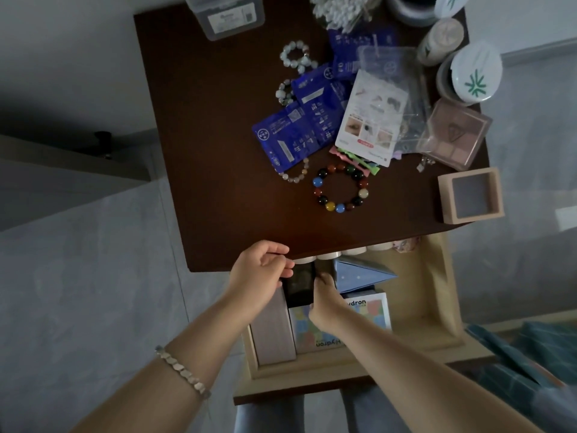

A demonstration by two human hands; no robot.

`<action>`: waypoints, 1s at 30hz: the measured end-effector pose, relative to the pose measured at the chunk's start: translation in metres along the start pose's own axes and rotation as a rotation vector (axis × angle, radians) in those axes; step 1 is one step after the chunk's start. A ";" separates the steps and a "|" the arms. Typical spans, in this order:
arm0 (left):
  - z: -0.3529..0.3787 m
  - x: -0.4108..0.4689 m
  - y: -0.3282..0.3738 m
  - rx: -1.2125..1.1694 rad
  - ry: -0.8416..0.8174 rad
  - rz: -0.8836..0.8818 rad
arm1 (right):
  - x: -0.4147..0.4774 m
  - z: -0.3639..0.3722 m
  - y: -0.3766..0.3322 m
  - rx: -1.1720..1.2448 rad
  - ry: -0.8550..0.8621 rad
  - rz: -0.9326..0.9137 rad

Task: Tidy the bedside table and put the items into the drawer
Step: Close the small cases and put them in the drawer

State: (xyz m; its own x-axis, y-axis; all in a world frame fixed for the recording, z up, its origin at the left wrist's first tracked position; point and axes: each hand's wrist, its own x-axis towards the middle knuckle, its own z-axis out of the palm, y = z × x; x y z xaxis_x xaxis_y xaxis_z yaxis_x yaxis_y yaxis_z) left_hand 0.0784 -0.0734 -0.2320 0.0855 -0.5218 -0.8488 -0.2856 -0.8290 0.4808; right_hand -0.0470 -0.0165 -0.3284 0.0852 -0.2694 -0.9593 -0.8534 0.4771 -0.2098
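Observation:
The dark brown bedside table (218, 151) fills the upper view, and its pale wooden drawer (437, 307) stands pulled out below the front edge. Both my hands hold a small black box (301, 284) upright inside the drawer: my left hand (260, 273) grips its left side and top, my right hand (326, 303) presses its right side. Beside the box in the drawer lie a blue triangular box (362, 275), a white Hydron box (368, 310) and a greyish-pink box (271, 332). On the table lie blue sachets (299, 126), a multicoloured bead bracelet (340, 189) and pale bead bracelets (296, 57).
At the table's right edge stand a pink square box (471, 196), a clear eyeshadow case (452, 132) and white round jars (474, 76). A clear plastic container (224, 14) and cotton swabs (340, 10) sit at the back. White bottle caps (331, 256) line the drawer's rear.

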 end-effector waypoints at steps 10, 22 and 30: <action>-0.005 -0.005 -0.012 -0.011 0.037 -0.020 | 0.002 0.001 -0.011 0.112 -0.123 0.004; 0.042 -0.013 0.036 -0.034 -0.027 0.034 | -0.111 -0.162 0.041 0.342 0.965 -0.200; 0.085 -0.013 0.077 -0.038 -0.082 0.123 | -0.073 -0.196 0.064 0.179 0.840 0.023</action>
State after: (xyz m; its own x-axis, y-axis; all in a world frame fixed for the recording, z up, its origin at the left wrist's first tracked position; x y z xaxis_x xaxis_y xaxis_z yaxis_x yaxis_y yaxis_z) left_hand -0.0259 -0.1131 -0.2025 -0.0267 -0.6030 -0.7973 -0.2524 -0.7677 0.5890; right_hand -0.2087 -0.1306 -0.2347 -0.4004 -0.7544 -0.5202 -0.7504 0.5958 -0.2864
